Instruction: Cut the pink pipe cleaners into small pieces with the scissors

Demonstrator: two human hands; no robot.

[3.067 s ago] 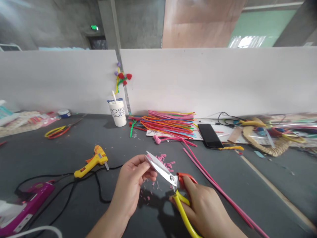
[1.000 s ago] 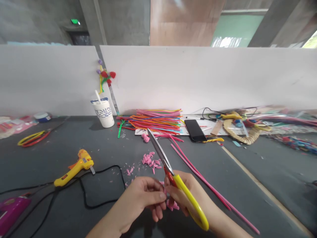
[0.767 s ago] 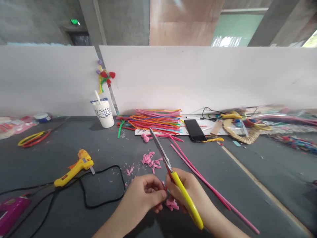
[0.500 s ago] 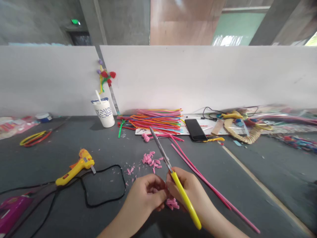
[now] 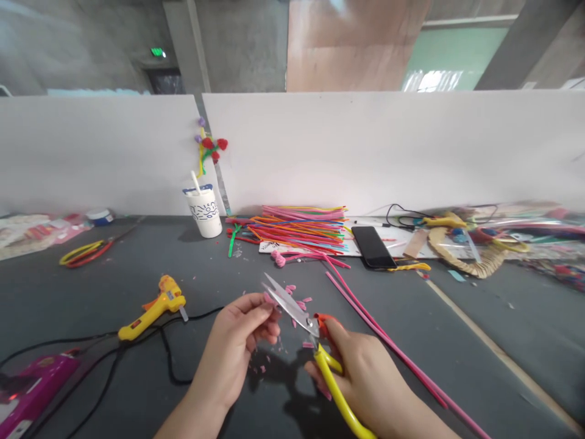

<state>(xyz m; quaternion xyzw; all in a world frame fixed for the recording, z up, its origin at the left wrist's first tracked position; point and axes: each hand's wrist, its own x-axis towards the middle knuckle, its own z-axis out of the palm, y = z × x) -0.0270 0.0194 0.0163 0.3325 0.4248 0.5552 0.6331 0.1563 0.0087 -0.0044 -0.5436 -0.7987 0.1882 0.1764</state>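
Between the thumb and fingertips of my left hand (image 5: pixel 235 341), a small pink piece of pipe cleaner (image 5: pixel 269 297) is pinched. My right hand (image 5: pixel 365 369) grips scissors (image 5: pixel 337 393) with yellow and orange handles. Their blades are parted a little and point up and left, with the tips beside the pink piece. Some pink bits also show by the right hand's lower fingers; how they are held is unclear. Short pink cuttings (image 5: pixel 302 303) lie on the dark table behind the blades. Two long pink pipe cleaners (image 5: pixel 388 335) stretch along the right of my right hand.
A yellow glue gun (image 5: pixel 153 311) with a black cord and a magenta tool (image 5: pixel 39 390) lie left. Further back are another pair of scissors (image 5: pixel 86 253), a cup with a straw (image 5: pixel 205 213), bundled pipe cleaners (image 5: pixel 301 228), a phone (image 5: pixel 372 247) and a woven ring (image 5: pixel 457 256).
My hands have moved apart. The scissors, earlier closed and lying across my right hand, are now gripped by the handles with blades parted. My left hand has brought a pink piece up beside the tips.
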